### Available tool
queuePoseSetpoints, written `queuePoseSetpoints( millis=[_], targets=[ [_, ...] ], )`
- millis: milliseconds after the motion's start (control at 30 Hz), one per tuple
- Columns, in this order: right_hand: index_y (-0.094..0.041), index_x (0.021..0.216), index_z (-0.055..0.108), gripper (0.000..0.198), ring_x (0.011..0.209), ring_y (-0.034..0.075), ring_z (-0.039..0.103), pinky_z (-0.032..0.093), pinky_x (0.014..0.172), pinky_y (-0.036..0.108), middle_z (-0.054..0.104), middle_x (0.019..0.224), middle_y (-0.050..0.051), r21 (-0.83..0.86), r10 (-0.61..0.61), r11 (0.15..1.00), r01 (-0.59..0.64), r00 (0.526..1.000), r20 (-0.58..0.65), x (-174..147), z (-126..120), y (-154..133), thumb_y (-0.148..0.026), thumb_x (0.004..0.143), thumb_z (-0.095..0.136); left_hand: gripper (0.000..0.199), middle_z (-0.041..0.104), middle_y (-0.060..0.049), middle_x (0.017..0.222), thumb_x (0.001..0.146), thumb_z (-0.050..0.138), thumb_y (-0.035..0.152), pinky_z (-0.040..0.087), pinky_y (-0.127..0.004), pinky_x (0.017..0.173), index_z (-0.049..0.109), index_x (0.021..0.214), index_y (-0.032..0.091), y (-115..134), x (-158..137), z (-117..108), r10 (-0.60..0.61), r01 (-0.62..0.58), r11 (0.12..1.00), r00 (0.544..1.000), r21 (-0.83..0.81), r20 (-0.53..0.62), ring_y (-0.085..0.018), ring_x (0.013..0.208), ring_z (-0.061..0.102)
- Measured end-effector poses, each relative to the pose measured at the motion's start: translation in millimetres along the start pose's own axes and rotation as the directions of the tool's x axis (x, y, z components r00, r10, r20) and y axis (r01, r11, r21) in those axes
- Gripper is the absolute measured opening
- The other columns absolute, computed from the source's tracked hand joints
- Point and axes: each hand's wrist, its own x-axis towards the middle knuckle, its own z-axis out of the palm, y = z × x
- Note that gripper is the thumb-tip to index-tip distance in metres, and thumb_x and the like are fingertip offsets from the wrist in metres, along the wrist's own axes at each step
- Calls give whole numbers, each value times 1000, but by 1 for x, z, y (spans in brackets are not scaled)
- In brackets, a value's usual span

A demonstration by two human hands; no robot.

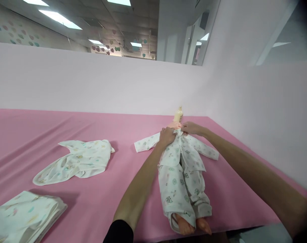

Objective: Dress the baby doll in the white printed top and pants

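A baby doll (pixel 185 226) lies on its back, its feet toward me and its head partly hidden behind my hands. It wears a white patterned jacket (pixel 172 153) with the sleeves spread out, and matching trousers (pixel 175 189). My left hand (pixel 168 136) is closed at the jacket's neck on the left side, its fingertips mostly hidden. On the other side of the collar, my right hand (pixel 190 128) pinches the jacket's neck edge. Below the chest the jacket fronts hang apart.
A cream-coloured bottle (pixel 178 114) stands beyond the doll's head by the white wall (pixel 92 84). To the left on the pink cover (pixel 92 209) lie a spread white patterned cloth garment (pixel 80 158) and a folded patterned cloth (pixel 24 216). Another wall (pixel 264 111) borders the right side.
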Motion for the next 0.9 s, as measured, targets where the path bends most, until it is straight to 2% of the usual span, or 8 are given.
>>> queuePoseSetpoints(
  millis=[100, 200, 300, 367, 467, 567, 733, 900],
  targets=[
    [-16, 72, 58, 12, 72, 14, 63, 53, 69, 24, 66, 72, 3, 42, -31, 999, 31, 1000, 1, -2, 4, 8, -14, 84, 59, 31, 63, -11, 116, 99, 39, 30, 38, -40, 98, 68, 99, 19, 0, 8, 11, 43, -43, 999, 999, 21, -19, -28, 113, 53],
    [-15, 79, 63, 6, 72, 13, 61, 51, 70, 24, 67, 77, 3, 70, -58, 996, 58, 998, 1, 0, 6, 16, -16, 84, 60, 33, 62, -9, 118, 100, 37, 28, 37, -42, 97, 69, 102, 22, 1, 11, 15, 66, -64, 997, 997, 43, -39, -29, 115, 49],
    [-15, 82, 65, 9, 70, 13, 59, 49, 69, 25, 66, 77, 2, 86, -113, 990, 114, 993, -18, 5, 8, 24, -22, 85, 61, 32, 62, -6, 120, 99, 38, 26, 37, -42, 95, 69, 106, 23, -1, 13, 17, 79, -75, 995, 995, 63, -58, -29, 114, 47],
    [-15, 81, 65, 14, 67, 13, 57, 46, 66, 25, 64, 73, 0, 46, -156, 986, 158, 987, -50, 7, 11, 29, -28, 85, 61, 32, 63, -6, 119, 100, 38, 26, 37, -42, 93, 69, 106, 24, -3, 14, 19, 89, -85, 994, 994, 71, -66, -29, 113, 47],
    [-16, 75, 63, 21, 66, 13, 54, 40, 63, 24, 62, 72, 0, -100, -199, 977, 186, 970, -138, 8, 15, 32, -34, 85, 59, 33, 63, -7, 119, 100, 37, 27, 37, -43, 94, 69, 104, 23, -5, 15, 20, 99, -96, 993, 993, 63, -62, -30, 114, 46],
    [-17, 66, 57, 22, 66, 13, 53, 36, 61, 24, 61, 70, 0, -216, -173, 968, 124, 960, -222, 7, 18, 28, -30, 84, 57, 30, 64, -7, 119, 99, 39, 27, 36, -44, 96, 69, 101, 23, -6, 15, 16, 110, -108, 993, 993, 47, -48, -31, 116, 46],
    [-20, 62, 46, 19, 62, 13, 51, 32, 55, 25, 58, 66, 0, -179, 50, 977, -119, 936, -349, -10, 22, 8, -23, 78, 56, 27, 67, -8, 109, 94, 40, 25, 36, -44, 98, 66, 89, 20, -7, 14, -1, 37, -39, 998, 999, -51, -27, -29, 114, 51],
    [-21, 59, 40, 33, 61, 15, 51, 31, 53, 26, 53, 63, 1, -256, 79, 957, -139, 970, -230, -31, 35, -18, -36, 80, 60, 19, 69, -5, 103, 86, 45, 23, 41, -37, 93, 63, 92, 20, -7, 10, -15, -27, 33, 979, 999, -203, 34, -24, 102, 57]
  ],
)
